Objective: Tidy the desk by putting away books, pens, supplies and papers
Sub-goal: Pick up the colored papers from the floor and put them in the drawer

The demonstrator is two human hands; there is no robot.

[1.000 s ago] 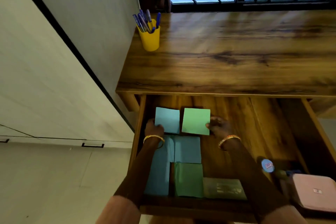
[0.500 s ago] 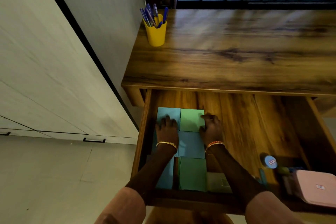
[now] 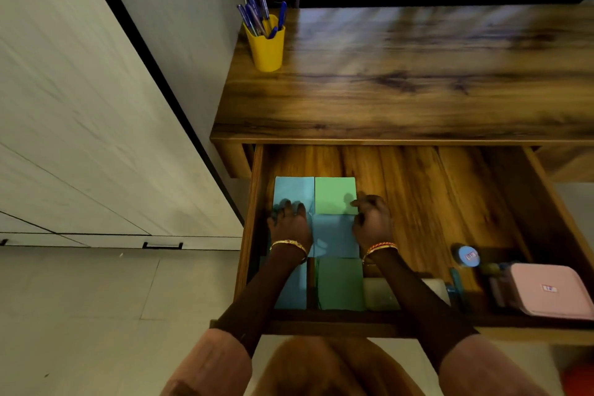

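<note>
The desk drawer (image 3: 254,202) stands pulled out. In its left part lie a light blue paper pad (image 3: 294,190) and a green paper pad (image 3: 334,193), side by side and flat. My left hand (image 3: 291,223) rests with spread fingers on the near edge of the blue pad. My right hand (image 3: 373,222) sits at the green pad's right near corner, fingers loosely curled, holding nothing that I can see. Nearer me lie another blue pad (image 3: 334,236), a dark green book (image 3: 340,288) and a pale booklet (image 3: 379,296).
A yellow cup (image 3: 266,48) full of blue pens stands at the desk top's (image 3: 418,74) back left corner. In the drawer's right part sit a round blue-lidded tub (image 3: 467,255) and a pink box (image 3: 551,292). A white cabinet wall (image 3: 96,138) runs along the left.
The two pads, held up tilted a second ago, now lie flat in the drawer. Both hands have come down and drawn back toward me along the pads' near edges.
</note>
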